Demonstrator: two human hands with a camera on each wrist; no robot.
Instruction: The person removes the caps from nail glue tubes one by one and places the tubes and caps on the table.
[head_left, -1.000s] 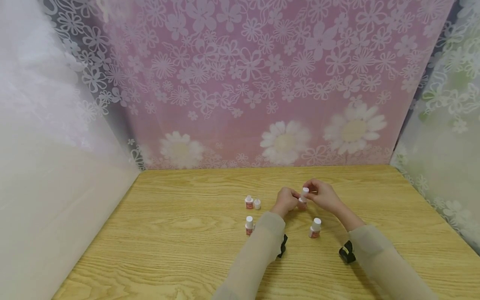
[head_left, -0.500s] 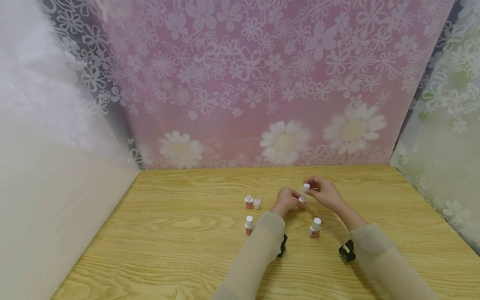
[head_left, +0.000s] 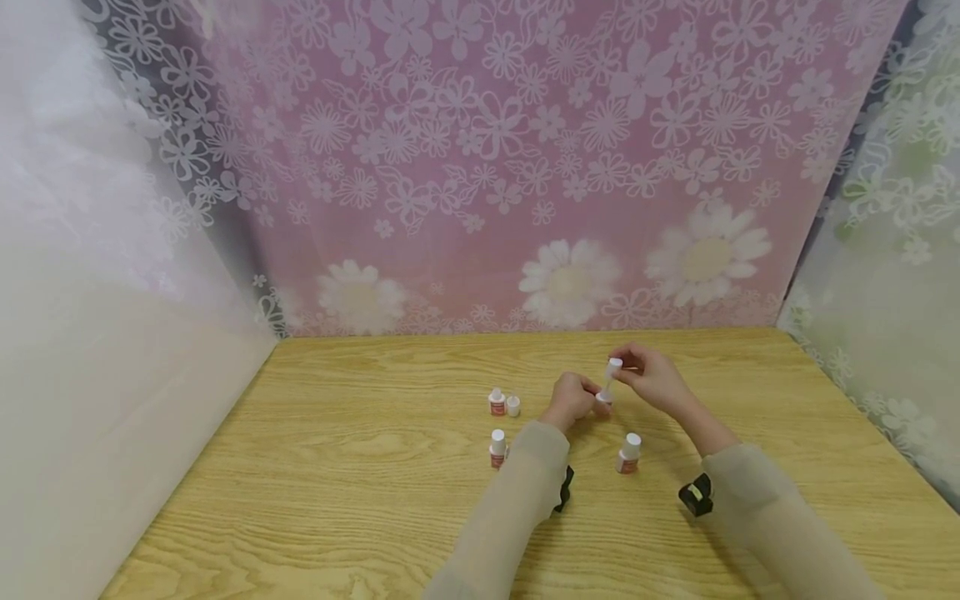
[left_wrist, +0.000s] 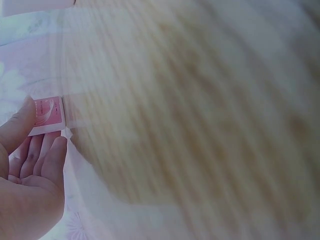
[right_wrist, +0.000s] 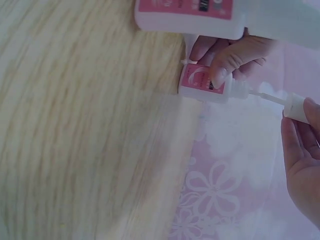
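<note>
White, one uncapped bottle [head_left: 497, 405] stands left of the held bottle [right_wrist: 196, 81]; the left hand [head_left: 573, 397] pinches the latter from its left; above right of it, the right hand [head_left: 654, 382] pinches the stemmed cap [right_wrist: 296, 107], best kept in line with the neck [right_wrist: 240, 90]

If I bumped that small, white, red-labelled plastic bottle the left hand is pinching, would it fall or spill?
Any liquid inside the bottle might spill, since its white cylindrical cap is lifted off. Standing alone, it could tip fairly easily, being taller than wide. It's probably light, being small and plastic-looking.
</note>
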